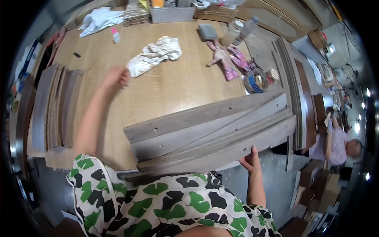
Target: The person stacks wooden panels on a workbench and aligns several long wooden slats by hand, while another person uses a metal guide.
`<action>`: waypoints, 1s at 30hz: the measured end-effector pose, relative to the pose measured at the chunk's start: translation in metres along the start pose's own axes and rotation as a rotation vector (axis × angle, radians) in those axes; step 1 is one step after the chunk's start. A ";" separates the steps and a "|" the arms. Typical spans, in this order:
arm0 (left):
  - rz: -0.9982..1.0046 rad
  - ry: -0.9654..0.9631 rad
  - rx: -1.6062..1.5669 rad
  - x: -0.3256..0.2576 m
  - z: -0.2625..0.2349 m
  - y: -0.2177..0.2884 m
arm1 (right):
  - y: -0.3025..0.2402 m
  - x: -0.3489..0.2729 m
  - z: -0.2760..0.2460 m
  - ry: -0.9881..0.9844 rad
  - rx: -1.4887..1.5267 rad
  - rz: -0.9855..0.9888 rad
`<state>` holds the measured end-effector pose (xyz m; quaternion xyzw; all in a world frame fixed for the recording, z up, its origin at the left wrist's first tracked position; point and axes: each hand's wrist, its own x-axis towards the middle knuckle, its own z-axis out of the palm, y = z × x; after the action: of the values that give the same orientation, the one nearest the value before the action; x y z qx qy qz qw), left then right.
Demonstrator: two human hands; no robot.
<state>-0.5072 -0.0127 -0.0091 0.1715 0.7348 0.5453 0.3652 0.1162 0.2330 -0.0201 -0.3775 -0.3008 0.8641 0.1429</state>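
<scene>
Several long grey wooden boards point(209, 132) with small drilled holes lie stacked across the near side of the workbench, close against my body. My right hand point(250, 161) grips the lower edge of the nearest grey board point(264, 136); its thumb lies on the face and the other fingers are partly hidden underneath. Farther up the bench my left hand point(115, 77), slightly blurred, has its fingers closed at the near-left corner of a crumpled white cloth point(156, 55). The cloth rests on the bench top.
Upright brown-grey panels point(57, 106) stand at the left. Pink patterned gloves point(225, 63), a grey block point(207, 31), a lidded jar point(233, 33) and a round container point(256, 81) occupy the far right. A small pink-capped bottle point(115, 36) stands far left. Another person point(329, 144) works at right.
</scene>
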 end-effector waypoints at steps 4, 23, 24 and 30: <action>0.138 -0.614 0.508 -0.067 0.160 0.038 | -0.004 -0.002 0.020 -0.073 0.001 0.009; 0.515 -0.291 1.053 -0.162 0.326 0.042 | 0.002 -0.006 0.033 -0.194 0.196 0.032; 0.535 -0.254 0.978 -0.162 0.325 0.039 | 0.003 -0.006 0.036 -0.212 0.244 0.036; 0.424 -0.270 0.788 -0.178 0.325 0.036 | 0.013 -0.002 0.051 -0.293 0.369 0.058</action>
<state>-0.1573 0.1033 0.0420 0.5130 0.7805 0.2599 0.2452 0.0795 0.2010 0.0003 -0.2240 -0.1443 0.9537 0.1392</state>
